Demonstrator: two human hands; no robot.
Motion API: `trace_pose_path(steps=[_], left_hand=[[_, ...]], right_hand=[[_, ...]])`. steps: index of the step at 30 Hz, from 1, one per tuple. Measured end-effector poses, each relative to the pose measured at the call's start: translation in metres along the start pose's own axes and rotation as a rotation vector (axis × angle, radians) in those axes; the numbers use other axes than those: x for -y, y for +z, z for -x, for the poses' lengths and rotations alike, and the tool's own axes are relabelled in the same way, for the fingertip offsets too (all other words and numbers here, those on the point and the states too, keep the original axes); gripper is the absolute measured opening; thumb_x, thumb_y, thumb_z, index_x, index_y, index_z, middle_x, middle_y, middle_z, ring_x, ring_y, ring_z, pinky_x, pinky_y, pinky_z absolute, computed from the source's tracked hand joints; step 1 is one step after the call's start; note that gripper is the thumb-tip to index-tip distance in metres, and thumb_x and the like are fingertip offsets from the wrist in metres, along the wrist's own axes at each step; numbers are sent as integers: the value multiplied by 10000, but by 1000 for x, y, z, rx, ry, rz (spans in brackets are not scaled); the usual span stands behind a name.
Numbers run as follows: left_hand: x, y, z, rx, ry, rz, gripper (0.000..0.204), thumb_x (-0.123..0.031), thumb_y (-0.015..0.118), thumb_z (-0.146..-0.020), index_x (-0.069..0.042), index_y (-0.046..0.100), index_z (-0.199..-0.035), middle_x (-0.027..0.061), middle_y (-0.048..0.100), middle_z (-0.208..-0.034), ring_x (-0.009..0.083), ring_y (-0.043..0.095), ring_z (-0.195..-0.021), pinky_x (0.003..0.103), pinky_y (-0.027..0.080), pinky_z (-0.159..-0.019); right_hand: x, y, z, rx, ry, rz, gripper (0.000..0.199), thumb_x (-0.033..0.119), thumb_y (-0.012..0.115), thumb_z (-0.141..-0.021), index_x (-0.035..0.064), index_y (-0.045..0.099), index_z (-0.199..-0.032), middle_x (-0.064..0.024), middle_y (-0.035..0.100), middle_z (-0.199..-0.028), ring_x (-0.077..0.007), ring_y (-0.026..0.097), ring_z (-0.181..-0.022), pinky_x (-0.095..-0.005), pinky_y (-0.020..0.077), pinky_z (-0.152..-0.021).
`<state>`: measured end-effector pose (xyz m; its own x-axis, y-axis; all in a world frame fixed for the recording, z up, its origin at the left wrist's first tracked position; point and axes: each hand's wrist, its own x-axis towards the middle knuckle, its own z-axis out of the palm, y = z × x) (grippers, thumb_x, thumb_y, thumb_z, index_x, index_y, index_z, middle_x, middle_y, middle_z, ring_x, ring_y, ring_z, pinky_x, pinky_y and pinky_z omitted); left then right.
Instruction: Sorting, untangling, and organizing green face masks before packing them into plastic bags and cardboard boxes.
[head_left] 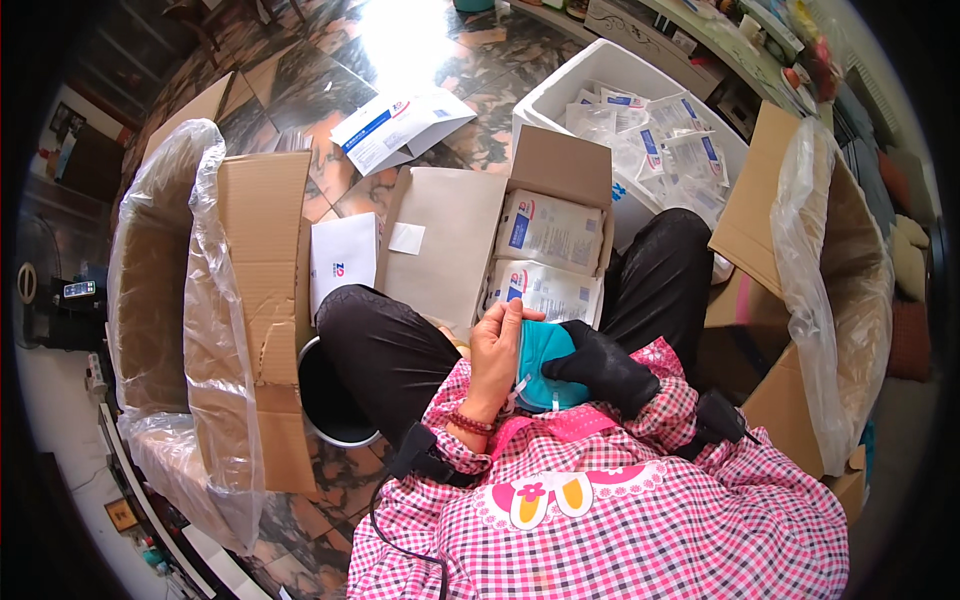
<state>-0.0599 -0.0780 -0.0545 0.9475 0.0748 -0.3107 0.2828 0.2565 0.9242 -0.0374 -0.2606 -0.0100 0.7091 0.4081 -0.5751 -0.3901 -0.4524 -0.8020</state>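
Close to my lap I hold a teal, soft-looking folded piece point(545, 350) with thin white strips at its lower end. My left hand point(492, 350) is bare, its fingers closed at the left edge of the piece. In a black glove, my right hand point(605, 368) grips the other side, thumb lying over it. Just beyond my hands stands an open grey-brown carton point(445, 225) with its flaps up. It holds white printed packets point(550, 232) in two stacks, the nearer one point(545, 287) partly behind my left fingertips.
A white foam box point(548, 85) full of clear printed packets point(665, 140) is at the far right. Large plastic-lined cardboard boxes stand left point(262, 270) and right point(755, 220). White printed cartons point(400, 128) point(343, 262) lie beyond my left knee. A dark bin point(335, 400) sits beside that leg.
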Motion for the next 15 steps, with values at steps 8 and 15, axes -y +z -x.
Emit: trace_pose_path(steps=[8,15], left_hand=[[6,6,14,63,121,-263,453,-445,403,-1079,-68,572,-1266,75,628,-1140,138,581,-1044,285,449,-929],[-15,-4,13,304,268,-329,720,-244,705,-926,-72,312,-1504,141,538,-1344,209,560,-1179,333,416,-1044]], right_hand=[[11,-14,3,168,74,-428,495,183,796,-771,-15,613,-1186,-126,675,-1041,-193,641,-936,-337,519,-862],[12,-36,-19,66,-151,-237,424,172,786,-779,-23,657,-1133,-116,704,-1002,-183,664,-891,-336,534,-830]])
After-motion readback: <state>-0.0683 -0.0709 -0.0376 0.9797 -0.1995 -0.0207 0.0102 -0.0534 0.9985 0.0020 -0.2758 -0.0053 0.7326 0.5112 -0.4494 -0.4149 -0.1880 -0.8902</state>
